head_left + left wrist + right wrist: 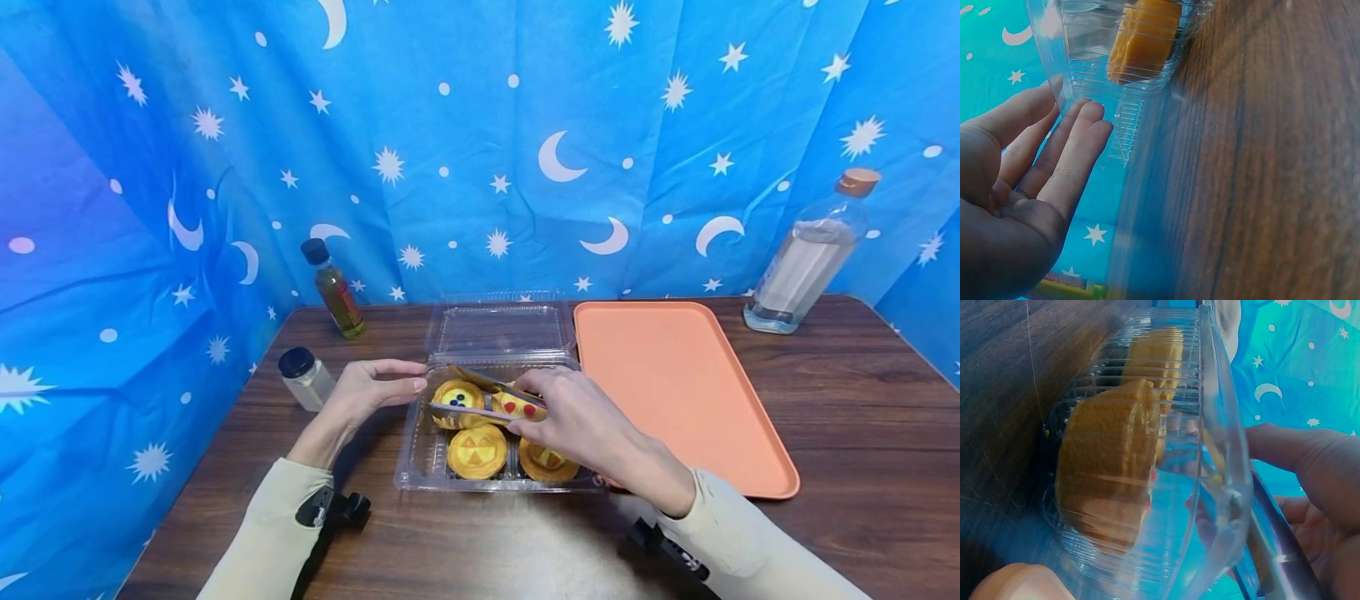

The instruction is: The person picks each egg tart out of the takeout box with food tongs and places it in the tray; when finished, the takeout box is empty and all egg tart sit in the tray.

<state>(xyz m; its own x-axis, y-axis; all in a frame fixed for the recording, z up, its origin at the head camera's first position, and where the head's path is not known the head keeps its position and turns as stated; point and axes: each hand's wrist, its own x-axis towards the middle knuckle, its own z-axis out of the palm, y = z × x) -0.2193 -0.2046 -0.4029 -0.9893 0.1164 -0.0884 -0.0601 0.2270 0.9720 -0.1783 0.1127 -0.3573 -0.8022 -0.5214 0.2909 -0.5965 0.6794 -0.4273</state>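
My right hand [581, 417] grips metal tongs [480, 410], whose arms reach leftward over a clear plastic container [420, 479]. Between the tong arms I see a tart with dark berries [457, 398] and part of a tart with red berries [516, 405]; whether the tongs touch either is unclear. Two yellow-topped tarts, one at the left [477, 452] and one at the right [549, 463], sit in the container's front. At the container's left rim is my left hand [367, 392], fingers extended and fingertips at the plastic edge. The left wrist view shows this hand [1041, 169] holding nothing else.
The container's clear lid [498, 329] lies folded back. An orange tray [675, 392] is at the right, with a large clear bottle [806, 262] behind it. On the left stand a dark-capped oil bottle [339, 296] and a black-lidded jar [307, 379].
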